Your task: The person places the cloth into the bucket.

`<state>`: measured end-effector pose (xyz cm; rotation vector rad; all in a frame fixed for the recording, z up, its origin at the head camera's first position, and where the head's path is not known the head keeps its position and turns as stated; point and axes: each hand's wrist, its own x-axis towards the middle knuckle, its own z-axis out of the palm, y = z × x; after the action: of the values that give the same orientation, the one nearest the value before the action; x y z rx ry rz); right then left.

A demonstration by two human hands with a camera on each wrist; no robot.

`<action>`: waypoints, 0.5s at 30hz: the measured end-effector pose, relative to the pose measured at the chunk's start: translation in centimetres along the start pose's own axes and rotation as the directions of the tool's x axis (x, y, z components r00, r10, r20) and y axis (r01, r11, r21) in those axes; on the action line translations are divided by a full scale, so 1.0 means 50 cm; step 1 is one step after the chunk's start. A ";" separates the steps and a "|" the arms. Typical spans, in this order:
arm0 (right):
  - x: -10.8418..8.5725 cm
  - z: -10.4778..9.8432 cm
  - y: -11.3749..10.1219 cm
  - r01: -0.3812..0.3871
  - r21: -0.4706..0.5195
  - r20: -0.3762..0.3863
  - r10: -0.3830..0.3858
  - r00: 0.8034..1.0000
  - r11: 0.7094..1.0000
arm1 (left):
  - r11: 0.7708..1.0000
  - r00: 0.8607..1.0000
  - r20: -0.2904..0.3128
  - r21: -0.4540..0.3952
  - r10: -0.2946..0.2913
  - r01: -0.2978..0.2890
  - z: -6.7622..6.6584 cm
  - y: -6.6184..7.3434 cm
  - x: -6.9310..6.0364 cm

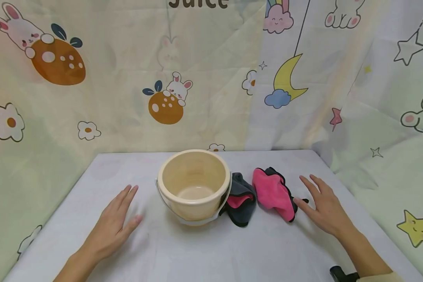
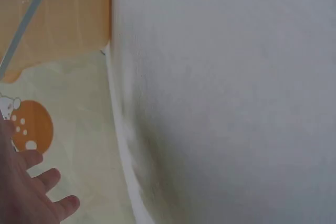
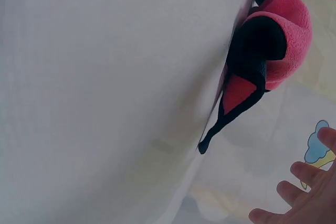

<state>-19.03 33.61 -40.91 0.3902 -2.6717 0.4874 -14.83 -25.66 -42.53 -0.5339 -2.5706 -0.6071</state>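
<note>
The left hand (image 1: 109,225), empty with fingers spread, hovers left of the bucket (image 1: 194,211). Just right of it lies a grey cloth (image 1: 244,214), then a pink cloth (image 1: 273,192); the empty right hand (image 1: 324,207) spreads wide beside it, where pinching a raised fold should grip best.

Room left of bucket (image 1: 194,184); cloths (image 1: 273,190) block its right.
</note>
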 end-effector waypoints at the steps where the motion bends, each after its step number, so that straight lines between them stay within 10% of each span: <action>1: 0.000 0.001 0.000 -0.001 0.005 0.002 0.001 1.000 1.000 | 1.000 1.000 0.003 -0.018 -0.009 0.009 0.001 0.001 0.001; 6: 0.005 0.001 -0.001 -0.012 0.029 0.011 0.012 1.000 1.000 | 0.974 0.998 0.021 -0.216 -0.065 0.068 0.014 0.011 0.020; 15: 0.018 0.007 -0.013 -0.041 0.065 0.035 0.039 0.999 0.997 | 0.854 0.995 -0.030 -0.515 -0.099 0.070 0.044 0.039 0.048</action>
<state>-19.71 32.71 -40.63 0.3679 -2.7056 0.5871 -16.67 -22.32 -42.50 -0.5601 -2.3738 -1.3417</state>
